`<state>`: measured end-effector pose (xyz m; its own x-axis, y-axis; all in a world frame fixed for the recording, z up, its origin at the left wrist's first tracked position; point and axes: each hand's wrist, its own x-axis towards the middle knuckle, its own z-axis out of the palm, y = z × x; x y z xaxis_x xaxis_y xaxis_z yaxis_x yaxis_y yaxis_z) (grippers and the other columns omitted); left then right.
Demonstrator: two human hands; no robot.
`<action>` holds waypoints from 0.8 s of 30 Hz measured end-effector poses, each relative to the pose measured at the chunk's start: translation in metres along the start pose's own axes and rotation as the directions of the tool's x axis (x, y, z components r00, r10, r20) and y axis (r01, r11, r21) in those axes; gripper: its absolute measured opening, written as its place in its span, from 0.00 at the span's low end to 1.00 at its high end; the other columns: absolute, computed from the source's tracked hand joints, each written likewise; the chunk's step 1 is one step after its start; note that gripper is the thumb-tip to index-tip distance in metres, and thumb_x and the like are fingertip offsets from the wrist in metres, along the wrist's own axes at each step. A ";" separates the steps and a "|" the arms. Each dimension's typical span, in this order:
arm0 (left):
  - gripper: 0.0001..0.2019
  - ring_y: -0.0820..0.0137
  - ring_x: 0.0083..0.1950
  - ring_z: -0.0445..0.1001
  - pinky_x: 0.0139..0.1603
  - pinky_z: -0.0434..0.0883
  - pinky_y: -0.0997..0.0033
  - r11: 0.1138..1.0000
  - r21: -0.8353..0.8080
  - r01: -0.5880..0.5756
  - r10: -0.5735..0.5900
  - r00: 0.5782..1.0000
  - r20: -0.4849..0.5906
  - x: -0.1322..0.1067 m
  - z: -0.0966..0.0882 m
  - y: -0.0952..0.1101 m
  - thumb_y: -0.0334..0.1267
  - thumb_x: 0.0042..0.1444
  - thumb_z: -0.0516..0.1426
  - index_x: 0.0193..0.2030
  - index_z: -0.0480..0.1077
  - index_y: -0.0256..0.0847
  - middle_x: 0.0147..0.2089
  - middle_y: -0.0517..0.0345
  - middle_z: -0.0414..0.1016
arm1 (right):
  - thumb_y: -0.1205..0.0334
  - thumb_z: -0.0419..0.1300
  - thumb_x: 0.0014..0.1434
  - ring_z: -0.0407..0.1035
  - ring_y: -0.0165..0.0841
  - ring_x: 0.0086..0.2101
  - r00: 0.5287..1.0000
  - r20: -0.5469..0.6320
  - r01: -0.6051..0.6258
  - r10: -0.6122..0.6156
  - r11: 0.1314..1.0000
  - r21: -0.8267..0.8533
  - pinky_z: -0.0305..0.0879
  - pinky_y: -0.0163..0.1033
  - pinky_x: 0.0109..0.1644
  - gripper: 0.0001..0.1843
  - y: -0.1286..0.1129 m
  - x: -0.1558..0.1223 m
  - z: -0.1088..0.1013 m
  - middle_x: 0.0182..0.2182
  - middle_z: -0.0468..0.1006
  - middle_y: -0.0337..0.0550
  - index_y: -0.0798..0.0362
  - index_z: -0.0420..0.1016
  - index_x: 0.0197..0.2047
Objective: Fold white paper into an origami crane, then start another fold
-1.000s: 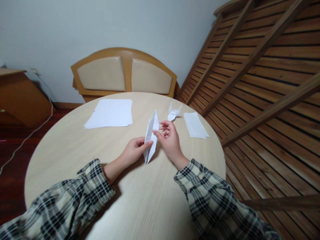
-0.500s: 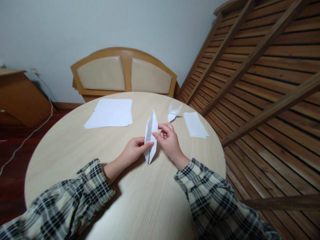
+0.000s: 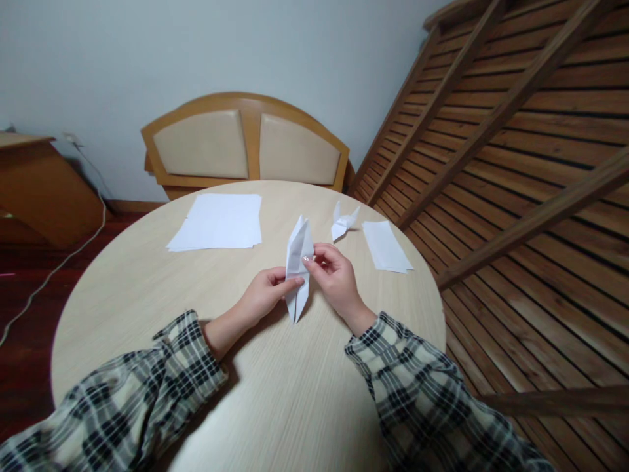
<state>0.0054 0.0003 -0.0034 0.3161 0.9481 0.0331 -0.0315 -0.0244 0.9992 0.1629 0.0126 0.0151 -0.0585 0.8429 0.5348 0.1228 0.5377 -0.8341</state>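
A long, pointed piece of folded white paper (image 3: 297,255) stands nearly upright on the round pale wooden table (image 3: 147,295). My left hand (image 3: 266,295) pinches its left edge near the middle, thumb on top. From the right, my right hand (image 3: 333,278) pinches a flap of the same paper with thumb and forefinger, the other fingers curled. Both arms wear plaid sleeves.
A stack of white sheets (image 3: 219,221) lies at the table's far left. A small finished paper figure (image 3: 343,221) and a smaller white sheet (image 3: 386,246) lie at the far right. A wooden chair (image 3: 246,147) stands behind the table. A slatted wooden frame (image 3: 515,164) leans on the right.
My right hand's fingers closed onto a flap of the folded paper and the paper's upper part opened slightly. My left hand kept its hold.
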 end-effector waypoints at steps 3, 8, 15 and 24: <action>0.13 0.73 0.28 0.63 0.30 0.59 0.72 1.000 0.009 -0.008 0.008 1.000 0.003 0.000 0.001 0.001 0.46 0.50 0.63 0.31 0.74 0.36 0.27 0.60 0.70 | 0.58 0.63 0.57 0.67 0.29 0.30 0.996 0.045 -0.075 0.072 0.993 0.090 0.65 0.37 0.33 0.07 0.001 0.000 0.002 0.32 0.73 0.39 0.50 0.69 0.37; 0.16 0.73 0.26 0.61 0.29 0.58 0.72 0.998 0.032 -0.048 0.048 0.999 -0.011 0.000 -0.001 0.001 0.49 0.52 0.61 0.29 0.73 0.36 0.25 0.60 0.68 | 0.58 0.67 0.53 0.67 0.29 0.27 0.976 0.108 -0.208 0.188 0.955 0.212 0.64 0.35 0.29 0.21 0.001 -0.001 0.003 0.29 0.75 0.34 0.46 0.64 0.47; 0.18 0.75 0.23 0.57 0.26 0.54 0.73 0.999 0.031 -0.044 0.045 0.999 -0.012 -0.001 -0.002 0.001 0.51 0.52 0.60 0.24 0.70 0.37 0.21 0.63 0.62 | 0.57 0.67 0.52 0.69 0.30 0.29 0.967 0.124 -0.246 0.223 0.941 0.234 0.67 0.36 0.30 0.18 0.007 0.001 0.003 0.32 0.76 0.38 0.48 0.69 0.45; 0.17 0.75 0.23 0.56 0.25 0.54 0.72 0.999 0.002 -0.035 0.035 0.999 0.000 0.000 -0.002 0.001 0.51 0.51 0.61 0.25 0.70 0.37 0.21 0.63 0.63 | 0.59 0.67 0.51 0.72 0.30 0.32 0.951 0.175 -0.296 0.256 0.916 0.271 0.70 0.37 0.33 0.16 0.008 0.000 0.002 0.35 0.78 0.39 0.49 0.71 0.43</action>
<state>0.0036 0.0009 -0.0023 0.3152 0.9466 0.0684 -0.0406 -0.0585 0.9975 0.1615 0.0173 0.0085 -0.1972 0.9420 0.2715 -0.1387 0.2473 -0.9590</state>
